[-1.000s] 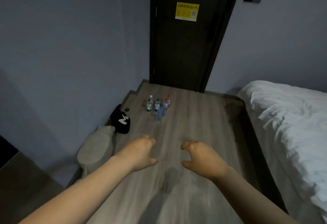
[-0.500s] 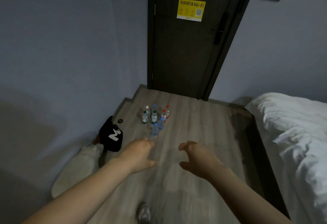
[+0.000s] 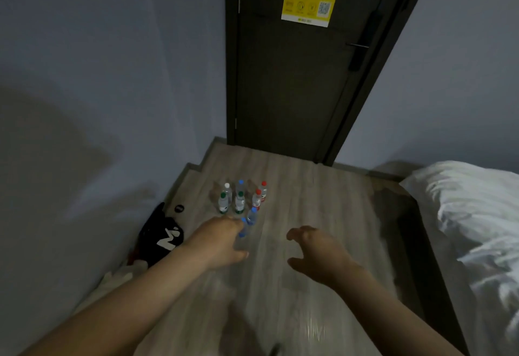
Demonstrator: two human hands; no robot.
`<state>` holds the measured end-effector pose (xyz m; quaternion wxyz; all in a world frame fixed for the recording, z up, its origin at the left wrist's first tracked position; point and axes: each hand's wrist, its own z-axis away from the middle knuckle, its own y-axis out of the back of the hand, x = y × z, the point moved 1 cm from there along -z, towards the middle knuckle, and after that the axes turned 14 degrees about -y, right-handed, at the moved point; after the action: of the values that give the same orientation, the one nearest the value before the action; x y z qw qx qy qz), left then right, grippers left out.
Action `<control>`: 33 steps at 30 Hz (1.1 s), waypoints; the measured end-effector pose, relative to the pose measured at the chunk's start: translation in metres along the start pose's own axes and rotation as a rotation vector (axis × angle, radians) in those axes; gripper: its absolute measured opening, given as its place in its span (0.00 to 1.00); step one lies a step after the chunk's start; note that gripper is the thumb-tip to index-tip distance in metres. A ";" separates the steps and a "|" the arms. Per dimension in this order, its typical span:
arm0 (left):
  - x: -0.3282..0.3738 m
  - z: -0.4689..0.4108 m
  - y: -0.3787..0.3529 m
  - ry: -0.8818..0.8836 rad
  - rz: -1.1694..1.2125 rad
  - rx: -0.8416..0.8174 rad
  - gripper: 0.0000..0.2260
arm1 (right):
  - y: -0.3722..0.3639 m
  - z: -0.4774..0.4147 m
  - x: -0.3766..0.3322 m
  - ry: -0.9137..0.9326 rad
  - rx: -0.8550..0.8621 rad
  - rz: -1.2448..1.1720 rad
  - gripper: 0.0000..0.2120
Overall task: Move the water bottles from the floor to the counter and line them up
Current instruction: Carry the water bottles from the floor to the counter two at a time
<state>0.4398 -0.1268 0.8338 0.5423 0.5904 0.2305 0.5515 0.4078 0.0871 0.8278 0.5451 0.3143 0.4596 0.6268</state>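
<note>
In the head view, the bottles (image 3: 242,201) stand clustered on the floor (image 3: 309,215) at frame centre, while left hand (image 3: 217,240) and right hand (image 3: 316,251) reach out empty, fingers apart and curled, apparently readying a grasp.

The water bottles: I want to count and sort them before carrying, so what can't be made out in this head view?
- Water bottles: labels too small and dim to read.
- Nearest blue-capped bottle: partly hidden behind the left hand.
- Exact count: uncertain, since the bottles overlap.
- Counter: not in view.
- Right hand: empty; fingers slightly blurred.
</note>
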 end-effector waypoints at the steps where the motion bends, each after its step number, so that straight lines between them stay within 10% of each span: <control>1: -0.005 -0.012 0.003 0.005 0.009 0.001 0.21 | 0.003 -0.014 0.003 0.003 -0.005 0.002 0.24; 19: -0.077 -0.231 -0.005 0.290 0.167 0.000 0.21 | 0.050 -0.293 0.079 0.228 -0.142 0.082 0.24; 33: -0.215 -0.328 -0.145 0.366 0.216 -0.004 0.23 | -0.087 -0.456 0.081 0.204 -0.215 0.051 0.27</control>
<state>0.1306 -0.1426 0.5534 0.4303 0.5004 0.2595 0.7051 0.0169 0.0581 0.5653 0.5098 0.2003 0.4348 0.7148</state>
